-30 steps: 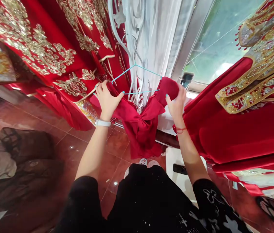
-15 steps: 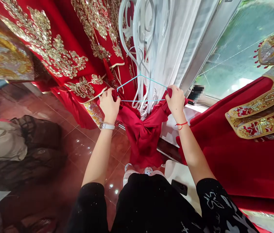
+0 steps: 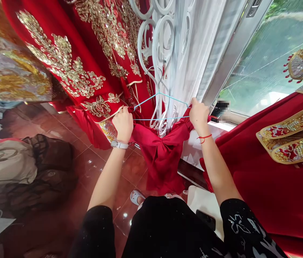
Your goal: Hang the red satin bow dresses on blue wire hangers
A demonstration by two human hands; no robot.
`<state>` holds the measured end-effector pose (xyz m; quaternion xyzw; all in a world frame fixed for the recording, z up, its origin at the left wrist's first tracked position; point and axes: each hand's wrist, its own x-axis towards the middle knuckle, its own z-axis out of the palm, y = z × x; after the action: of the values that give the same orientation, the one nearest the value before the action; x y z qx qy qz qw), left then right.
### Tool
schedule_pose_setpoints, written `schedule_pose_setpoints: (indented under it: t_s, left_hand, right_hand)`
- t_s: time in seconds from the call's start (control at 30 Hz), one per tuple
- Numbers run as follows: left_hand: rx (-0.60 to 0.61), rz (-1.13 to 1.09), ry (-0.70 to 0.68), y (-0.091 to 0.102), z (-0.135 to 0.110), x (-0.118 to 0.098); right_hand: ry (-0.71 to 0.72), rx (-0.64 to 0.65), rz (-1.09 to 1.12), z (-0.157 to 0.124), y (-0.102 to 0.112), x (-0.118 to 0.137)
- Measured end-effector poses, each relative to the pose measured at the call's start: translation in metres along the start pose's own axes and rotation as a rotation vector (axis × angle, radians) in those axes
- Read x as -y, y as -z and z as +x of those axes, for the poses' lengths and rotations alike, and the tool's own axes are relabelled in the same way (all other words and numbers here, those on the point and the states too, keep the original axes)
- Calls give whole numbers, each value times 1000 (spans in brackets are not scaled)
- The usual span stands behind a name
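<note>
A red dress (image 3: 162, 154) with a gathered bow at the chest hangs from a thin light-blue clothes hanger (image 3: 147, 99). My left hand (image 3: 123, 123) is closed round the dress's left shoulder, by that end of the hanger. At the other end, my right hand (image 3: 199, 114) grips the opposite shoulder. The hanger's hook points up toward a white scrolled metal stand (image 3: 155, 43); whether it is hooked on there I cannot tell. My fingertips are partly hidden by the backs of my hands and the cloth.
Red garments with gold embroidery (image 3: 68, 64) hang at the left, and a red garment with beaded panels (image 3: 288, 139) at the right. A dark phone (image 3: 205, 219) lies on a white seat (image 3: 198, 197). Dark netting and a beige bag (image 3: 9, 161) rest at the left. A window (image 3: 256, 71) stands behind.
The whole view has shifted, so the dress and hands appear slightly lower and further right. Both hands keep hold of the dress shoulders. A light-coloured shoe now shows more fully below.
</note>
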<state>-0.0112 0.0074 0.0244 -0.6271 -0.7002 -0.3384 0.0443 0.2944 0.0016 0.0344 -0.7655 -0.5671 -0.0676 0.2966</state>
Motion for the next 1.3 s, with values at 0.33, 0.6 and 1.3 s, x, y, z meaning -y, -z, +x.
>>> schedule_pose_setpoints:
  t_s: [0.33,0.6,1.3]
  left_hand:
    - [-296,-425,172,4,-11,49]
    - [-140,-509,208,-38,-92,68]
    - [226,-1122,889,-42,-124,99]
  right_hand:
    - [-161,-59,537,-5,8,-79]
    - [-311,-44,504,-88,-44,-95]
    - [-543,-61,1395,-101,-82,-110]
